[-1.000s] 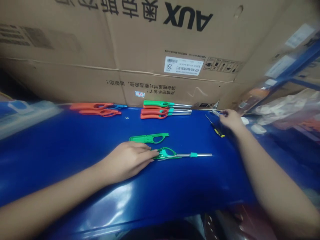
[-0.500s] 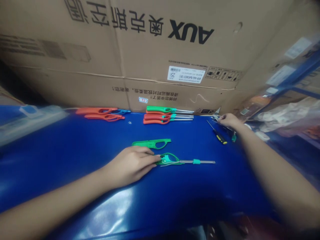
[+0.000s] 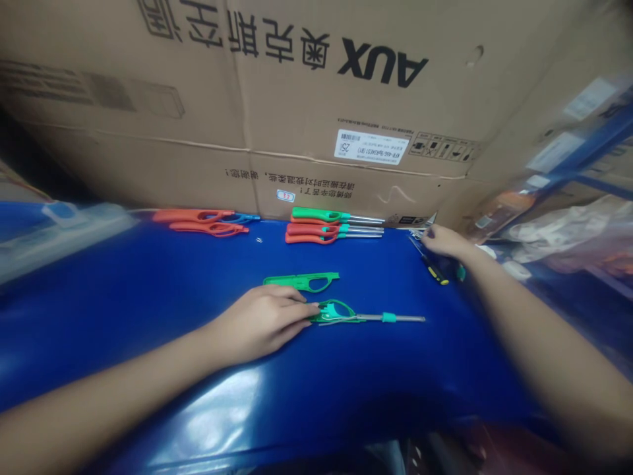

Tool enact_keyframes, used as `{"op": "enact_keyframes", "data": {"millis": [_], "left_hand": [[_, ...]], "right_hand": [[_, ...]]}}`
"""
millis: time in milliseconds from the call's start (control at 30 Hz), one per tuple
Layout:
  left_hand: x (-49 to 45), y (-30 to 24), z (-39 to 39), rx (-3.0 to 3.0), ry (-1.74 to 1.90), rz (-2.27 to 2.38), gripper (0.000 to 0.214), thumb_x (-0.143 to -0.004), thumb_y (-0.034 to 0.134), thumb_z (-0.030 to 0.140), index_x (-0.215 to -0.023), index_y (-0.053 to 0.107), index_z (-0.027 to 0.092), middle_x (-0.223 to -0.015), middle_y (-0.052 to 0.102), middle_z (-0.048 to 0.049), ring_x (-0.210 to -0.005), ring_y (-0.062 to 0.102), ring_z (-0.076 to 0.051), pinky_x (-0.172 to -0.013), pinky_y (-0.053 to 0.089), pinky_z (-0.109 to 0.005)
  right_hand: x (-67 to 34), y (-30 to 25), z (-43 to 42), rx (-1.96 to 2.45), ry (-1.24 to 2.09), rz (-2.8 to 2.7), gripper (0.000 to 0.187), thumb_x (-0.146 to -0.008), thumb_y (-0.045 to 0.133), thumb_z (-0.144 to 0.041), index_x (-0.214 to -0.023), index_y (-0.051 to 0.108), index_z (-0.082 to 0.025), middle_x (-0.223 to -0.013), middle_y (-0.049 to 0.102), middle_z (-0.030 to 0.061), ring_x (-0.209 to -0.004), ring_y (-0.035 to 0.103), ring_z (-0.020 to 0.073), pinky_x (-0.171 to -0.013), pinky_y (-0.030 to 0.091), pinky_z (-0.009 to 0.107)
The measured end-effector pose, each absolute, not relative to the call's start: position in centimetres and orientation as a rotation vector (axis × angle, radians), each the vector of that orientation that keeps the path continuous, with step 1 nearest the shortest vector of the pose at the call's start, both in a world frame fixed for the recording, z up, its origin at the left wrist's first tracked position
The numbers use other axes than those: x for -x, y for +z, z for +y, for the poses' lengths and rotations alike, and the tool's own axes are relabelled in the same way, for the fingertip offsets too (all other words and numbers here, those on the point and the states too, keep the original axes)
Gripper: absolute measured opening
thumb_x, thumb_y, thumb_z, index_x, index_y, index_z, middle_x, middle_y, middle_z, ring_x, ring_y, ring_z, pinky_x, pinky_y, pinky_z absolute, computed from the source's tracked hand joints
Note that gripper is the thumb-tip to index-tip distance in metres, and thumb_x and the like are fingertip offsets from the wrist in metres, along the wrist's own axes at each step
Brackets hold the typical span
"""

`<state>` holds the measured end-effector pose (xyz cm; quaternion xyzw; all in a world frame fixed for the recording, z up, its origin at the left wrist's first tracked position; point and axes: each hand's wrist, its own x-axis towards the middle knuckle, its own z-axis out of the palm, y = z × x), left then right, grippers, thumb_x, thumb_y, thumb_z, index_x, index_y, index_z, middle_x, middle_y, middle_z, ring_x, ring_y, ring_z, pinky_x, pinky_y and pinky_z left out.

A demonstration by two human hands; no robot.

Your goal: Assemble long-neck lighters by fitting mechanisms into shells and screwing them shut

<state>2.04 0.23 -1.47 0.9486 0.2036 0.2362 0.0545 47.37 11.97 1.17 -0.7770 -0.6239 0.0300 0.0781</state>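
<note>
My left hand is closed on the handle of an opened green gas lighter, pressing it to the table. A long metal tube with a turquoise collar sticks out to its right, and a thin wire lies along the handle. Just behind lies a loose green handle half, part of it hidden by my left hand. At the back right, my right hand has its fingertips pinched down at small metal pieces; what is between them is too small to make out. A black-and-yellow screwdriver lies beside that hand.
Several assembled lighters lie in a stack against the cardboard box. Left of them are orange handle shells and tiny metal bits. A clear plastic bag sits at far left, more plastic bags at right.
My right hand has shifted a little to the left over the small metal pieces. My left hand stays on the green lighter. The view has moved slightly.
</note>
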Motion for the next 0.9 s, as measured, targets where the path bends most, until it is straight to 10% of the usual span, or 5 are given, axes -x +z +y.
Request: {"op": "enact_keyframes", "data": {"millis": [400,900], "left_hand": [[-2.2,-1.4,0.1,-2.903,0.724,0.587,0.029,-0.101,0.051,0.024,-0.125,0.068,0.020,-0.100,0.076,-0.0075,-0.100,0.070,-0.021,-0.085,0.060,-0.033],[-2.0,-1.6,0.1,-2.913,0.696,0.508,0.029,-0.101,0.050,0.019,-0.126,0.066,0.018,-0.113,0.076,-0.0059,-0.107,0.068,-0.022,-0.089,0.060,-0.035]], "right_hand": [[-44.3,3.7,10.2,2.321,-0.116,-1.857,0.010,-0.084,0.065,-0.024,-0.085,0.072,-0.017,-0.094,0.076,0.0118,-0.091,0.070,0.0250,-0.078,0.049,0.030],[-41.1,1.9,10.2,1.719,-0.232,-2.592,0.039,-0.085,0.049,-0.005,-0.115,0.072,-0.014,-0.118,0.072,0.0125,-0.107,0.066,0.0238,-0.092,0.049,0.034]]}}
